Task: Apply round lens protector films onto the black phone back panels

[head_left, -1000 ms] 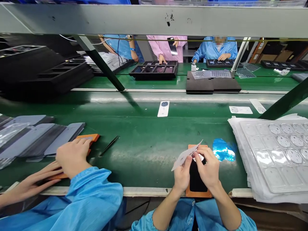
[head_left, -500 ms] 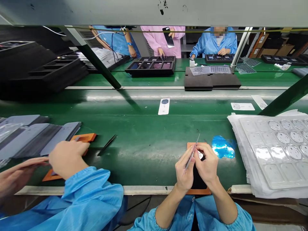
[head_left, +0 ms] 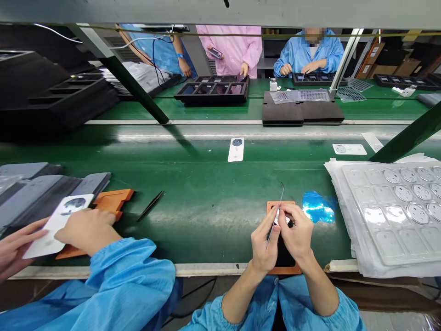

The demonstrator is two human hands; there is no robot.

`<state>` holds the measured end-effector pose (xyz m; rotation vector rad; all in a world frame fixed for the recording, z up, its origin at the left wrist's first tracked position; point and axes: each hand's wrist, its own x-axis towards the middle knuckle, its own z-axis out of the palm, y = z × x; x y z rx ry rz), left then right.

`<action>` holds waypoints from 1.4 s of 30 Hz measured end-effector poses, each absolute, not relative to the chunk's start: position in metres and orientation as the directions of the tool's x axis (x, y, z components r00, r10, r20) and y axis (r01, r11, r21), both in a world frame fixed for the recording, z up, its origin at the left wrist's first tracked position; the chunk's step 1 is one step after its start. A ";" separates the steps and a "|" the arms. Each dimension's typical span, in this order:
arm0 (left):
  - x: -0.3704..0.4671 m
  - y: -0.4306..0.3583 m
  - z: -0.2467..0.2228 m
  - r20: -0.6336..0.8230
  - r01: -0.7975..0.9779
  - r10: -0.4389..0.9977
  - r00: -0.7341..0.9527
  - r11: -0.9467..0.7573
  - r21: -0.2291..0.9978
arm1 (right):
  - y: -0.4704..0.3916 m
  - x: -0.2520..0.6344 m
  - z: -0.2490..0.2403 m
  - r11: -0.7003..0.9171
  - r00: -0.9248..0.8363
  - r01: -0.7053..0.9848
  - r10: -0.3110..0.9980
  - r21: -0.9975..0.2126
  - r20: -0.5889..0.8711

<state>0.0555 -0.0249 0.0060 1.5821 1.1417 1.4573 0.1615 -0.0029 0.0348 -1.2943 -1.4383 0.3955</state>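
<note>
Left hand [head_left: 264, 243] grasps thin card [head_left: 272, 227], edge-on above orange tray [head_left: 284, 271]; right hand [head_left: 298, 230] beside it, fingers bunched, cannot tell if gripping. Blue film [head_left: 317, 208] on green table [head_left: 200, 225], right of tray. Farther, white label [head_left: 236, 150] lies flat.

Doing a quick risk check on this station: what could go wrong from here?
1. The left hand grips a thin panel nearly edge-on, with the right hand close against it; it could slip or bend.
2. Loose crumpled blue film lies beside the orange frame; a sleeve might drag it.
3. White sheets under the clear tray overhang the bench edge; snagging them could shift the discs.
</note>
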 end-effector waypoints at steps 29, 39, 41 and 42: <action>-0.012 0.005 0.006 0.340 0.440 0.603 0.721 -0.778 0.448 | -0.030 0.235 0.031 0.533 -0.374 0.770 0.822 -0.350 0.429; -0.005 -0.002 -0.006 0.311 0.468 0.578 0.755 -0.806 0.361 | -0.047 0.221 0.008 0.611 -0.517 0.786 0.733 -0.094 0.442; -0.005 -0.001 -0.004 0.310 0.462 0.576 0.756 -0.806 0.370 | -0.046 0.221 0.013 0.615 -0.529 0.784 0.729 -0.078 0.434; -0.006 0.001 -0.003 0.307 0.464 0.578 0.756 -0.804 0.372 | -0.045 0.221 0.014 0.618 -0.534 0.782 0.727 -0.074 0.432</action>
